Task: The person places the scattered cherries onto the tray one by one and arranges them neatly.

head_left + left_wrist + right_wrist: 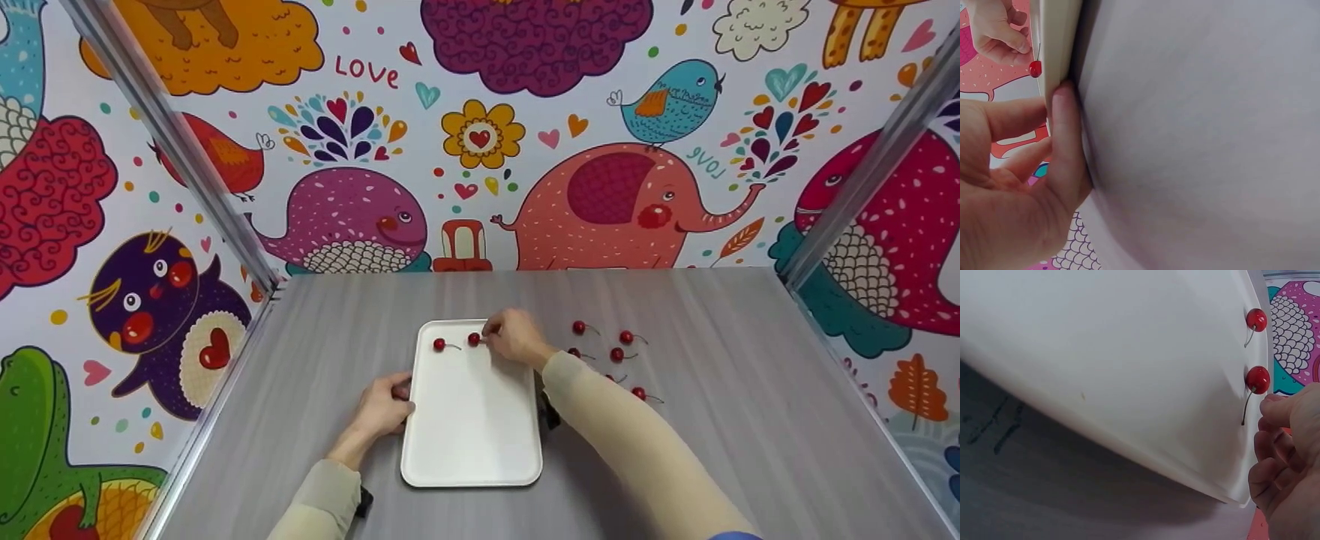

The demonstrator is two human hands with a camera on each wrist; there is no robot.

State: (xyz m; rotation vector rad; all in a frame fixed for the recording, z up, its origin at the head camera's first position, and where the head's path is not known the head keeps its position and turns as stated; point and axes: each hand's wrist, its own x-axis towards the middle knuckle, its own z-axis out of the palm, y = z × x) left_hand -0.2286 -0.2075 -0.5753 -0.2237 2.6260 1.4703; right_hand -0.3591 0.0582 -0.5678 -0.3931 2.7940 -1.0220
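Note:
A white rectangular tray (472, 420) lies on the table. At its left long edge, my left hand (384, 405) holds the rim, a finger pressed against the side wall in the left wrist view. Two red cherries with stems rest near the tray's far end: a left cherry (439, 345) and a right cherry (1257, 379). Over the far right corner is my right hand (516, 336), its fingers loosely bent close beside the right cherry's stem. That stem's end shows free in the right wrist view, and nothing appears between the fingertips.
Several more cherries (626, 337) lie scattered on the grey table (720, 420) right of the tray, some partly behind the right sleeve (622, 427). Patterned walls (480, 202) stand at the back and sides, with metal posts (840, 180) at the corners.

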